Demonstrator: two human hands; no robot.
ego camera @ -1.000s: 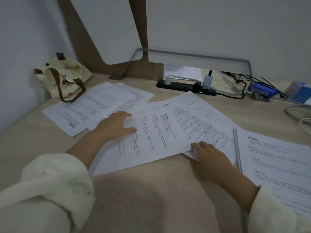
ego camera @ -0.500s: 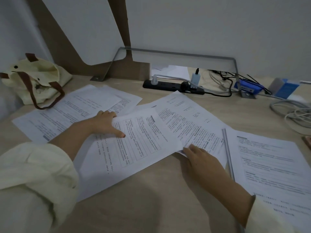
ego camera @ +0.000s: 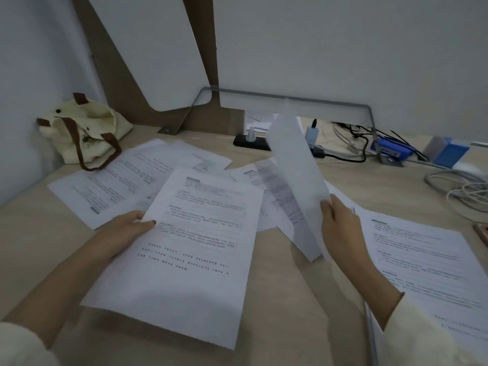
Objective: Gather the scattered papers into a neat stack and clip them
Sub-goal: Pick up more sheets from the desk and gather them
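Papers — where are they lying just now?

Nearest, the left hand is pinching one printed sheet by its edge, holding it flat above the table — probably as the stack's base. The right hand is gripping a second sheet upright, seemingly meaning to lay it on top.

And the others?

They are lying scattered farther back and at the right, some overlapping, waiting.

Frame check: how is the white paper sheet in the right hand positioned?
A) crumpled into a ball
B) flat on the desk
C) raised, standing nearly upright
C: the right hand pinches the white paper sheet by its edge, tilted steeply above the pale wooden desk.
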